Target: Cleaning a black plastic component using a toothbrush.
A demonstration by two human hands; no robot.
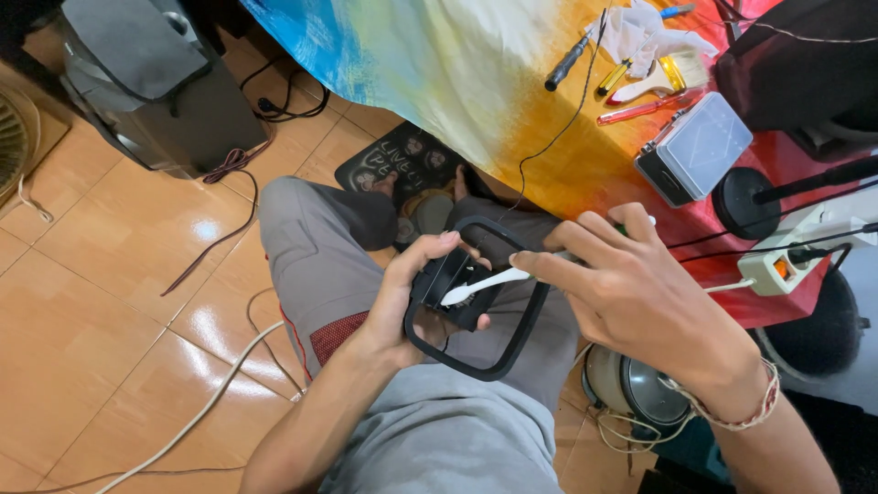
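Observation:
My left hand (412, 293) grips a small black device (455, 285) with a black loop-shaped frame (512, 343) around it, held over my lap. In my right hand (631, 293) I hold a white pointed plastic tool (480, 285), its tip resting on the black device. I sit in grey trousers and a grey shirt, knees toward a table draped with a colourful cloth (457, 64).
On the cloth lie a black screwdriver (567, 62), a paintbrush (660, 80), a red pen-like tool (638, 111), a clear-lidded box (695, 146), a white power strip (805, 247) and a lamp base (745, 201). A grey speaker (155, 82) and cables (219, 238) are on the tiled floor.

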